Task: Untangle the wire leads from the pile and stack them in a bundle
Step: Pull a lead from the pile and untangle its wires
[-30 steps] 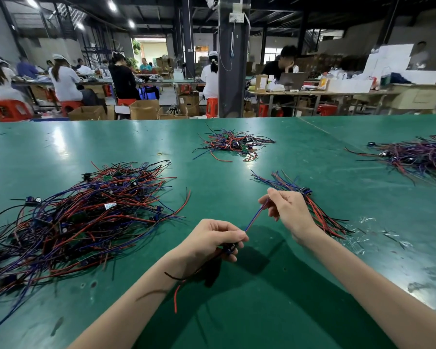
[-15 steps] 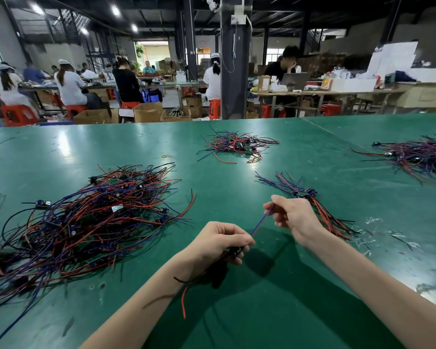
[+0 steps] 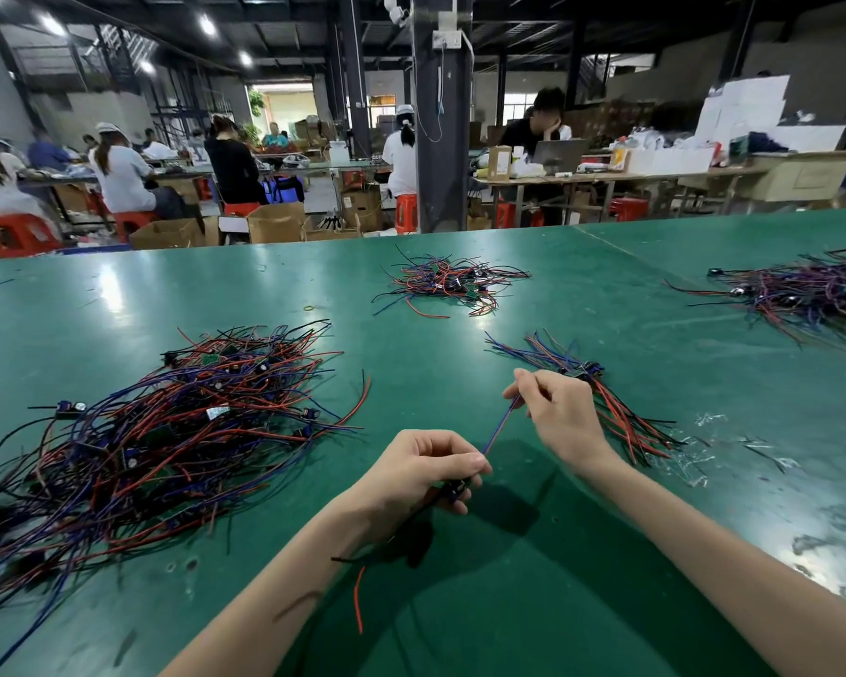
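Note:
A big tangled pile of red, blue and black wire leads point(image 3: 167, 432) lies on the green table point(image 3: 460, 603) to my left. My left hand point(image 3: 421, 473) grips one lead at its small dark component, and red and black tails point(image 3: 359, 598) hang below the wrist. My right hand point(image 3: 555, 412) pinches the blue wire point(image 3: 498, 430) of that same lead, stretched taut between both hands. Just behind my right hand lies the aligned bundle of leads point(image 3: 606, 408), partly hidden by it.
A smaller wire pile point(image 3: 448, 285) sits further back in the middle, and another pile point(image 3: 811, 295) at the far right. Scraps of clear plastic film point(image 3: 704, 456) lie right of the bundle. People work at benches beyond the table's far edge.
My right hand has kept its pinch on the blue wire and shifted slightly back, keeping it straight. My left hand holds its place.

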Tool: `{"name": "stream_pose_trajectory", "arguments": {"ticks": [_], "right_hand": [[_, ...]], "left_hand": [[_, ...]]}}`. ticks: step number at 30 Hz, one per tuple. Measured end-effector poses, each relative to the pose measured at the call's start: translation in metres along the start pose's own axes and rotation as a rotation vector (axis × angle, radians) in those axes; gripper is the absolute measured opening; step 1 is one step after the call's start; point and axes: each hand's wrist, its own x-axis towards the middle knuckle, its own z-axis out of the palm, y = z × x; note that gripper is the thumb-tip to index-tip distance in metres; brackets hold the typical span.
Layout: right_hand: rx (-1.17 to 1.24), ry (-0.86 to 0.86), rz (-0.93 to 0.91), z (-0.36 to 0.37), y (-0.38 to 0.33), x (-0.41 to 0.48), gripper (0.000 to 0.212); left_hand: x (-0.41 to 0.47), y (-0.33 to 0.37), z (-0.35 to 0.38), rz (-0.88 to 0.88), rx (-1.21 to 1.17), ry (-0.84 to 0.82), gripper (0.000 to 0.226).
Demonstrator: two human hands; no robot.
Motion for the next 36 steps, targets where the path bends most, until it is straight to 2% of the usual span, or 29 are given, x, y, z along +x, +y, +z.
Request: {"name": "stream_pose_trajectory", "arguments": {"ticks": [2,5,7,10,15,19,21,25,32,36], "right_hand": [[0.284,-0.057,0.273,0.001,-0.005,0.001,0.038],[0.713,-0.077,0.682,-0.002,-0.010,0.004,0.033],[0.868,-0.104,0.808,-0.003,-0.014,0.004,0.029],[0.888,-0.143,0.792,-0.005,-0.015,0.004,0.031],[0.806,-0.294,0.765,-0.003,-0.024,-0.004,0.042],[0.674,-0.615,0.602,0.011,-0.040,-0.031,0.023],[0.663,-0.708,0.524,0.019,-0.048,-0.043,0.010],[0.573,-0.688,0.476,0.025,-0.053,-0.054,0.003],[0.569,-0.634,0.457,0.024,-0.054,-0.056,0.010],[0.597,-0.589,0.444,0.025,-0.055,-0.056,0.019]], "left_hand": [[0.000,0.000,0.000,-0.001,0.001,0.006,0.019],[0.001,-0.001,0.000,-0.012,0.008,0.016,0.014],[0.001,-0.002,0.000,-0.020,0.016,0.018,0.012],[0.002,-0.003,0.000,-0.025,0.019,0.067,0.011],[0.010,-0.003,-0.004,0.060,-0.108,0.319,0.010],[0.012,-0.001,-0.007,0.118,-0.230,0.425,0.007],[0.012,0.000,-0.009,0.107,-0.303,0.452,0.007],[0.011,0.000,-0.009,0.063,-0.365,0.480,0.007],[0.013,-0.004,-0.008,0.060,-0.427,0.445,0.006],[0.013,-0.006,-0.008,0.089,-0.326,0.399,0.020]]}}
